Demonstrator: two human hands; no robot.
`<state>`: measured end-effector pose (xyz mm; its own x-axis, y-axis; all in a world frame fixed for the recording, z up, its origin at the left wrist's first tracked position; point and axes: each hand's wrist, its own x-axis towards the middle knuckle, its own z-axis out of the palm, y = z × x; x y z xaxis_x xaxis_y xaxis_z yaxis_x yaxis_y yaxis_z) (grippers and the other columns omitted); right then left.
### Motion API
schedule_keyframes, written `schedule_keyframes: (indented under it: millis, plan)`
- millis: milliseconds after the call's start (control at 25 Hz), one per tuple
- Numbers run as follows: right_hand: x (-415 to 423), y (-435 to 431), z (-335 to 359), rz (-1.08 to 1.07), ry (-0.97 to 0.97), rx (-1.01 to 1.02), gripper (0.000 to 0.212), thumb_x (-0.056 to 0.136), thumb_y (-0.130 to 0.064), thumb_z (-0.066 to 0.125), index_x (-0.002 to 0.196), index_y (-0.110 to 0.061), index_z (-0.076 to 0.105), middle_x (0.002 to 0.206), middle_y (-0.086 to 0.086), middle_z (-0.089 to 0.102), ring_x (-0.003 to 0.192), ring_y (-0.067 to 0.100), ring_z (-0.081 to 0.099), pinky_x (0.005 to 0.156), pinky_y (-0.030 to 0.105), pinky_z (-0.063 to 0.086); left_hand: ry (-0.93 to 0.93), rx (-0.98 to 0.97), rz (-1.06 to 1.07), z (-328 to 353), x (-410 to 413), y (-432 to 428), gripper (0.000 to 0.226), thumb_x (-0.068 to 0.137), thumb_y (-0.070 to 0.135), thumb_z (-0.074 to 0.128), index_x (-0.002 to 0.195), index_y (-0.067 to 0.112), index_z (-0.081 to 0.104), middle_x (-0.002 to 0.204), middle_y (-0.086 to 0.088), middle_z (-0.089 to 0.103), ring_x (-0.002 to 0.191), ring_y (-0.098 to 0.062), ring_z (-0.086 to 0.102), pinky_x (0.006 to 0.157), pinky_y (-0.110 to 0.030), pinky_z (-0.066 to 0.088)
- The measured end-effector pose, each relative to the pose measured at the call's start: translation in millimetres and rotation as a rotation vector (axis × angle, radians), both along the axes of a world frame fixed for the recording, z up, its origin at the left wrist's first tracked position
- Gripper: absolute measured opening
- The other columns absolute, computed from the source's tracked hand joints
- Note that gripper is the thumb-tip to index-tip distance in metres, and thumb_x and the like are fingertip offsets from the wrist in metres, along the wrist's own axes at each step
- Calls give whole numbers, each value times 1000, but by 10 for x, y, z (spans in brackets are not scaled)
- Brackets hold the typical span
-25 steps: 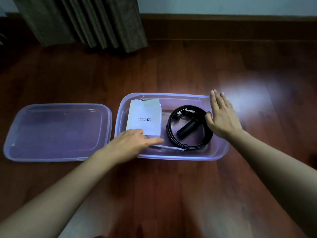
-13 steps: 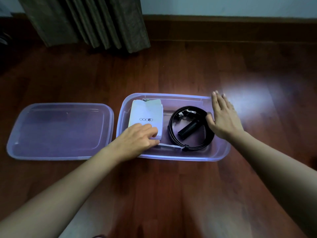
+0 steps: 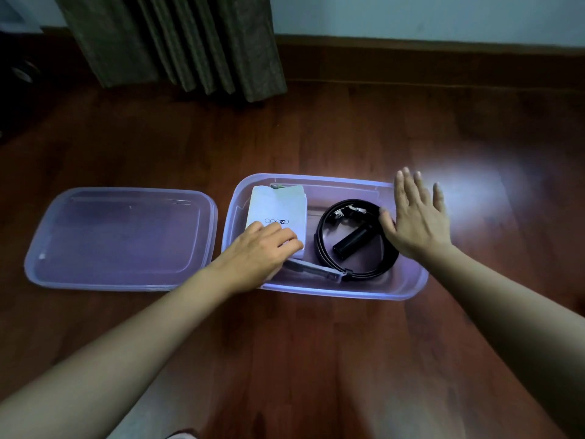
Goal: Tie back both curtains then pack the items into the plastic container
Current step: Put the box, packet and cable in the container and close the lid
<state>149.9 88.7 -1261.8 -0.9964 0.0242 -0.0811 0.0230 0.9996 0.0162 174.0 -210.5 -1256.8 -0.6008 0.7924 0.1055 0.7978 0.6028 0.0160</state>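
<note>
A clear plastic container (image 3: 316, 291) stands open on the wooden floor. Inside lie a white paper packet (image 3: 278, 207), a coiled black belt (image 3: 323, 248), a short black cylinder (image 3: 353, 243) within the coil, and a thin grey strip (image 3: 311, 268) near the front wall. My left hand (image 3: 264, 251) rests on the packet's near end, fingers lightly bent. My right hand (image 3: 414, 217) lies flat with fingers spread over the container's right rim, thumb touching the belt.
The container's lid (image 3: 122, 237) lies flat on the floor to the left. A dark pleated curtain (image 3: 190, 42) hangs at the back left, reaching the floor. A wall with a brown skirting board (image 3: 443, 63) runs along the back.
My left hand has drawn back from the strip onto the packet's near end. The right hand's fingers have spread slightly. The view has shifted a little.
</note>
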Motion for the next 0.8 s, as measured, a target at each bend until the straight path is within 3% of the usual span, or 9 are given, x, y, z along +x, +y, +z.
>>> schedule_keyframes:
  millis: [80,120,200,280,400,520,600,680,800]
  plan:
    - [-37,-94,34,5,16,-26,79,84,-54,13,149,-9,5,159,7,7,147,22,2,116,41,-5,-36,-18,75,9,19,-5,36,81,22,59,116,19,50,111,-5,62,98,-27,60,77,-36,46]
    - [-54,-136,48,21,9,-41,80,84,-54,12,149,-9,5,159,7,6,147,21,1,117,41,-4,-124,-27,159,20,26,1,47,85,31,56,128,21,44,128,-10,55,117,-31,53,91,-41,43]
    - [-64,-188,57,62,-30,-56,83,81,-56,8,149,-10,4,159,6,2,147,21,-1,117,40,-1,-340,-82,333,48,32,8,69,90,45,52,148,26,21,156,-14,19,144,-34,16,115,-46,19]
    - [-45,-211,54,93,-90,-72,85,81,-59,6,150,-10,2,159,6,-2,147,21,-4,117,39,1,-408,-202,352,63,15,25,71,94,49,43,150,29,5,159,-11,-1,146,-34,-5,118,-44,3]
    - [-45,-216,78,101,-159,-99,78,91,-57,19,149,-9,-1,159,6,-7,146,21,-9,117,37,2,-375,-275,308,68,3,87,69,96,49,36,150,28,0,159,-10,0,145,-35,-5,117,-45,4]
    - [-44,-241,134,101,-180,-73,82,86,-58,12,149,-9,-4,158,6,-10,146,20,-11,117,37,-1,-392,-273,308,94,9,122,72,94,52,38,150,28,-1,160,-9,-1,146,-34,-6,117,-43,4]
    - [-60,-317,200,103,-159,-67,83,83,-58,11,149,-9,-3,159,6,-9,146,20,-10,117,37,-1,-415,-167,310,164,-7,36,81,89,62,37,150,26,-1,160,-7,-1,147,-28,-5,117,-37,1]
    - [-118,-467,327,133,-129,-100,84,83,-57,12,149,-8,-1,159,7,-7,146,20,-8,117,36,-1,-458,100,387,273,-83,-147,91,82,69,35,150,16,8,159,-5,8,147,-21,2,115,-27,1]
    - [-294,-971,557,294,-73,-138,83,84,-59,9,149,-8,0,159,8,-4,146,21,-4,117,34,0,-406,494,643,419,-271,-689,74,88,47,51,145,6,29,153,-9,29,144,-20,21,112,-20,10]
